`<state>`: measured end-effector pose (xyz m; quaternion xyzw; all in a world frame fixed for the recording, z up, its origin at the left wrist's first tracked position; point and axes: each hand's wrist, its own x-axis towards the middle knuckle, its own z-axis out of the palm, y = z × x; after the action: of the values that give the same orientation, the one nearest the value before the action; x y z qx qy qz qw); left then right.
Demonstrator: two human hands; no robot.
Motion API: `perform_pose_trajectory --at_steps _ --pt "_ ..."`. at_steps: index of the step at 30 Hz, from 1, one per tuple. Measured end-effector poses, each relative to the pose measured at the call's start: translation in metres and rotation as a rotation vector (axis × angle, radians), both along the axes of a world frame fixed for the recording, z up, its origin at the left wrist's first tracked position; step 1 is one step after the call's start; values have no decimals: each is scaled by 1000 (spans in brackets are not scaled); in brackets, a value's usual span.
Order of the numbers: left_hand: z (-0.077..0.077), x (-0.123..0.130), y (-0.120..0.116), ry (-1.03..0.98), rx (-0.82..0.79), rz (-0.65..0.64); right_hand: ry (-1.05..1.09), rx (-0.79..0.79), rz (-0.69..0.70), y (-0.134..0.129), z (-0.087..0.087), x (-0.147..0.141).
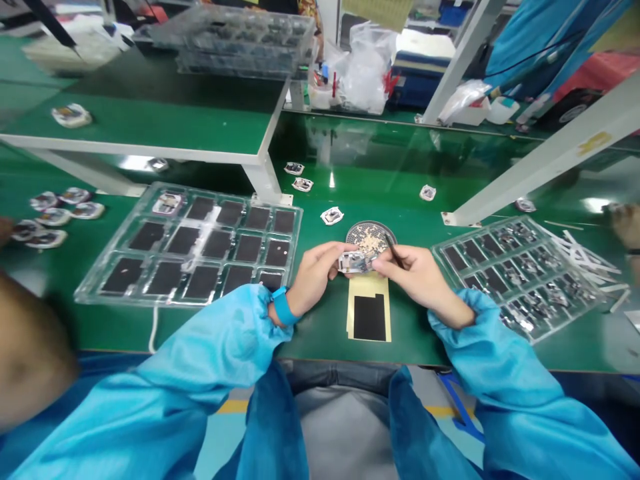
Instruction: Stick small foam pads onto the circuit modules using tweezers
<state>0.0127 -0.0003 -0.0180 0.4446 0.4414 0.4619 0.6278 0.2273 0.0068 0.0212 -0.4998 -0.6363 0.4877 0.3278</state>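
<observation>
My left hand (pixel 319 267) is closed on the edge of a small white and silver device housing (pixel 353 262) with parts showing inside. My right hand (pixel 413 275) pinches a thin dark tool (pixel 393 247), which looks like tweezers, and its fingers touch the right side of the housing. Just beyond the hands sits a round grey dish (pixel 356 231) with many small beige pieces (pixel 371 241) in it. Below the housing, a black sticker (pixel 370 318) lies on a yellow backing sheet (pixel 351 320).
A clear tray (pixel 113 248) with dark-lined compartments lies left, one housing inside. The right tray (pixel 590 293) holds many metallic parts; white strips (pixel 583 257) lie beside it. Several housings (pixel 332 215) are scattered about. A shelf (pixel 175 120) and slanted post (pixel 540 160) rise behind. Other people's hands (pixel 626 225) show at both edges.
</observation>
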Motion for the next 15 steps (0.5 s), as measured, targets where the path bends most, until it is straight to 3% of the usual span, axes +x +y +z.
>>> perform_pose_trajectory --at_steps 8,11,15 --pt "13 2 -8 122 144 4 -55 -18 -41 -6 -12 -13" --pt "11 3 -10 107 189 -25 -40 -24 -61 -3 -14 -11" --pt "7 6 -11 238 278 -14 3 -43 -81 -3 -19 -10"
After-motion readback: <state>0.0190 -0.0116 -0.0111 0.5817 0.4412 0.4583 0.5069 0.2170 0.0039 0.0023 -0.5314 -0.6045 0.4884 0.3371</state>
